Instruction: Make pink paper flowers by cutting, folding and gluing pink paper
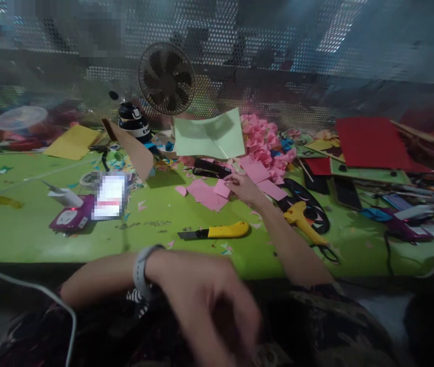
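Fingertips of my right hand [245, 187] meet 1 pink paper square [222, 189] – bent close together, though I cannot tell whether they pinch it or only rest on it. That square lies at the right of a loose spread of pink paper pieces [204, 196] on the green table [156, 247], just in front of a black stapler [211, 168]. My left hand [197, 288], blurred, is nearest me, fingers curled partway – I cannot tell if it has hold of anything. Between my 2 hands lies a yellow cutter [228, 231], blade pointing left; pink paper flowers [262, 140] are heaped beyond.
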Motion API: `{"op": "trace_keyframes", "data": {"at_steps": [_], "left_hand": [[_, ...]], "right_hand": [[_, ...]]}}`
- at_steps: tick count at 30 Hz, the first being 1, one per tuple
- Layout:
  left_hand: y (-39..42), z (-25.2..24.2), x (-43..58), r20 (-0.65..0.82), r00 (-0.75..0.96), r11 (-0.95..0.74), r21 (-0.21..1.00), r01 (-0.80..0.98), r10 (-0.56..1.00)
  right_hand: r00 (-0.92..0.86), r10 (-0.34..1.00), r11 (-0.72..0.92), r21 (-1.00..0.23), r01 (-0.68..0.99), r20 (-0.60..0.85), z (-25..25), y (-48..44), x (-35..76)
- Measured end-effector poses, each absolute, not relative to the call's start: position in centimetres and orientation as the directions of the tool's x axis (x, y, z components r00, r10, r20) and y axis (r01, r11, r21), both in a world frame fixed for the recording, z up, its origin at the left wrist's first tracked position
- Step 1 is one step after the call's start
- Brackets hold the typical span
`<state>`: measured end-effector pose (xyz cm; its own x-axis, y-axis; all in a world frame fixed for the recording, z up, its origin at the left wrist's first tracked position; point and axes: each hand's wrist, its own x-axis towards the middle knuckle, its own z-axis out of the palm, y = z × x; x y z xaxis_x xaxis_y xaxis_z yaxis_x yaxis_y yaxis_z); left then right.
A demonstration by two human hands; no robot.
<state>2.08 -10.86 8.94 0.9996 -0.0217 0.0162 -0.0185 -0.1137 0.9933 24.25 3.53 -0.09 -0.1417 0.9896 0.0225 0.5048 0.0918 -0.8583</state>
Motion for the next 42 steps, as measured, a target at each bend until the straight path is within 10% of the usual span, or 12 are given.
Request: {"op": "trace_keyframes", "data": {"at_steps": [3,6,11,29,42], "left_hand": [[-4.4,7.2,1.5,0.050,0.763,-0.458,0.825,0.333,0.645],[1.7,3.9,1.3,0.089,0.417,-0.393,0.551,0.736,0.905],[6.3,0.3,1.8,-0.005,0.400,-0.378,0.317,0.870,0.917],[6.7,0.9,2.0,-0.068,0.460,-0.249,0.766,0.592,0.885],[7.1,-0.7,1.4,0.162,0.455,-0.429,0.695,0.577,0.876]], "right_hand": [[-0.139,0.988,0.126,-0.857,0.500,0.064,0.3,3.4,24.2],[-0.110,0.991,0.123,-0.839,0.529,0.075,0.7,3.4,24.4],[-0.111,0.988,0.150,-0.785,0.602,0.104,0.6,3.5,24.9],[-0.177,0.972,0.236,-0.686,0.688,0.157,-1.1,4.3,25.2],[-0.214,0.975,0.203,-0.657,0.726,0.066,-0.7,4.1,26.5]]}}
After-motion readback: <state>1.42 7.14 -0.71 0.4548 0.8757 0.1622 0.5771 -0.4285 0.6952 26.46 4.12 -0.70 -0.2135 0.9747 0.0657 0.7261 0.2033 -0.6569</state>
